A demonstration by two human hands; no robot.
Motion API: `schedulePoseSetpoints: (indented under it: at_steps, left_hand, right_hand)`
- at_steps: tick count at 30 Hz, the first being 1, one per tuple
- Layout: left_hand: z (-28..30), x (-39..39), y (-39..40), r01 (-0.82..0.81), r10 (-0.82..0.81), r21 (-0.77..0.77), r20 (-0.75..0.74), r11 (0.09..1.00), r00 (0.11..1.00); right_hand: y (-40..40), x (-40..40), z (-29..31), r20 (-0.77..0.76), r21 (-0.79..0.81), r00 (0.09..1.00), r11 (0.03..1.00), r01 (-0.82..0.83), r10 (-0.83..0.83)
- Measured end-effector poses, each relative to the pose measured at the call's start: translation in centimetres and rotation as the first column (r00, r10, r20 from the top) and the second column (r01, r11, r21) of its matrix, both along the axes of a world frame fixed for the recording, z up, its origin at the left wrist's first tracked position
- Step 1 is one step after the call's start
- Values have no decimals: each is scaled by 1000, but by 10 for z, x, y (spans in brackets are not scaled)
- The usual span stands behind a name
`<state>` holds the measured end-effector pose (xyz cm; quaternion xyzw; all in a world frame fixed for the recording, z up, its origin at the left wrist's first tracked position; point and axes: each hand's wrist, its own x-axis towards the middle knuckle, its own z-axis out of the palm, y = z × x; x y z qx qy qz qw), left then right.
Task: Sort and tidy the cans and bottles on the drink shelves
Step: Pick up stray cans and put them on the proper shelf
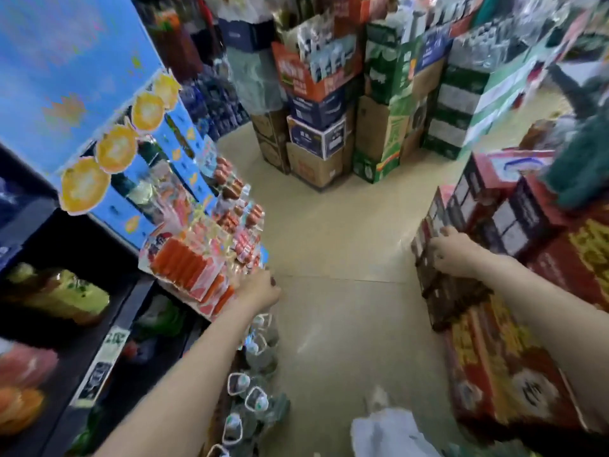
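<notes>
The view is blurred by motion. My left hand (258, 290) reaches to the edge of a rack of red and orange packaged goods (194, 262) and touches it; its fingers are hidden from here. My right hand (453, 250) grips the top edge of a dark carton (441, 285) on the stack of red boxes at the right. Yellow-green bottles (66, 293) lie on the dark drink shelf at the left. Water bottles in plastic wrap (253, 374) stand on the floor below my left arm.
Stacked cartons of drinks (316, 127) rise in the middle of the aisle ahead. Red and yellow boxes (494, 357) line the right side. A blue display with yellow discs (99, 133) hangs at the left. Beige floor (339, 258) lies between.
</notes>
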<state>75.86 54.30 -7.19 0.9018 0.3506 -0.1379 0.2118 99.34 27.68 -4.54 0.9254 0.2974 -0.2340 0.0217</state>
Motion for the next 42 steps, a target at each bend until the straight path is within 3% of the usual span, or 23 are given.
schedulePoseSetpoints:
  at_steps: [4,10,20,25,31,35,39,42]
  left_hand:
    - [21,82,58,-75,74,48,23,996,997]
    - [7,185,181,-178,169,106,81,978,982]
    - [11,397,370,-124,117,99,74,987,990]
    - [7,485,457,-160,148,161,86,974,985]
    - [7,522,556,-352,360,122,-48,928,932]
    - [23,487,618,-610,621,215,22,763,784]
    - [33,436,672,-808,816,387,198,444,543]
    - [37,400,725,-864,828,428,358,266,432]
  right_hand:
    - [83,100,13,19,13,995,995,-96,96]
    - [232,220,6,25,43,975,974,-223,222]
    - [460,395,22,-49,123,927,924,-363,371]
    - [587,494,27,-9,15,877,877,-481,481]
    - [745,567,15,-59,-162,721,706,-689,690]
    - [871,564,13,-68,-122,582,573,-811,810]
    - [1001,518,17,40,32,432,431,-902,901]
    - [1092,469,32,168,225,317,277,-934,933]
